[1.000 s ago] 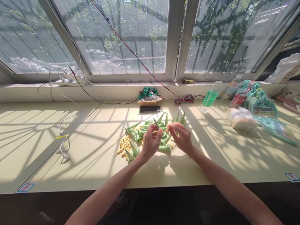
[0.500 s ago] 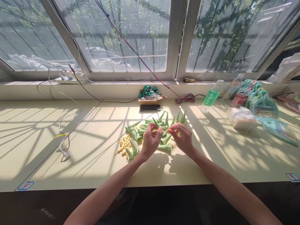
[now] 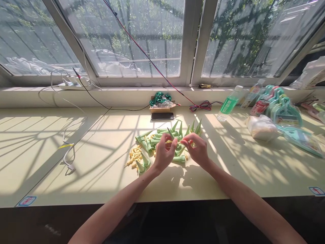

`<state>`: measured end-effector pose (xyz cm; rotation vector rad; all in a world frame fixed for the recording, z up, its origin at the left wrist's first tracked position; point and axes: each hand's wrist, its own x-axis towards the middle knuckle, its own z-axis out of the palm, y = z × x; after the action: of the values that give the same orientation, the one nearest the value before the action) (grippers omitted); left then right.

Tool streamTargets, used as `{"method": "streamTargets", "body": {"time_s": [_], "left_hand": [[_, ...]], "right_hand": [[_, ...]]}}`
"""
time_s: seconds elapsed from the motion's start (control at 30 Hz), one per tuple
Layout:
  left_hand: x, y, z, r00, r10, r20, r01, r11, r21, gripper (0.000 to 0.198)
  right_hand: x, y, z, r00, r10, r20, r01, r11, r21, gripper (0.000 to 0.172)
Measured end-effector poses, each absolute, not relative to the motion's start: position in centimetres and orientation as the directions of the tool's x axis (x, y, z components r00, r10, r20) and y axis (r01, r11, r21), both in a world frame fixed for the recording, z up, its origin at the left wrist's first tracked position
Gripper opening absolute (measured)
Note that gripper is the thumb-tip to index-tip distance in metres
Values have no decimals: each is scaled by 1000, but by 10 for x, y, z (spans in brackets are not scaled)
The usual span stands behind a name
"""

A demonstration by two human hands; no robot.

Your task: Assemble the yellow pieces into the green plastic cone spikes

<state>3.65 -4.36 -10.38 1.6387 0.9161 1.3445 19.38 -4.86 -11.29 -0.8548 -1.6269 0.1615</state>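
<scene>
My left hand is closed around a green plastic cone, its pointed tip sticking up past the fingers. Close beside it, the thumb and forefinger of my right hand are pinched together near the cone. Whatever lies between those right fingertips is too small to make out. Beneath and behind both hands spreads a heap of green cones, some lying down, others standing on their wide ends. Small yellow plastic pieces are piled to the left of my left hand, beside upright cones.
A black phone lies behind the heap, before a small cardboard box. To the right stand a green-labelled bottle, a red can, a white tissue pack and teal plastic items. A white cable lies left.
My two hands have drawn slightly closer together, the left one shifting a little to the right with the cone. The piles look the same.
</scene>
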Motion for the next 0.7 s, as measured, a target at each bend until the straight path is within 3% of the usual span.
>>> {"method": "streamTargets", "body": {"time_s": [0.7], "left_hand": [[35, -44, -108, 143, 879, 455, 145, -474, 869, 22]], "right_hand": [[193, -48, -114, 12, 657, 754, 484, 656, -579, 23]]}}
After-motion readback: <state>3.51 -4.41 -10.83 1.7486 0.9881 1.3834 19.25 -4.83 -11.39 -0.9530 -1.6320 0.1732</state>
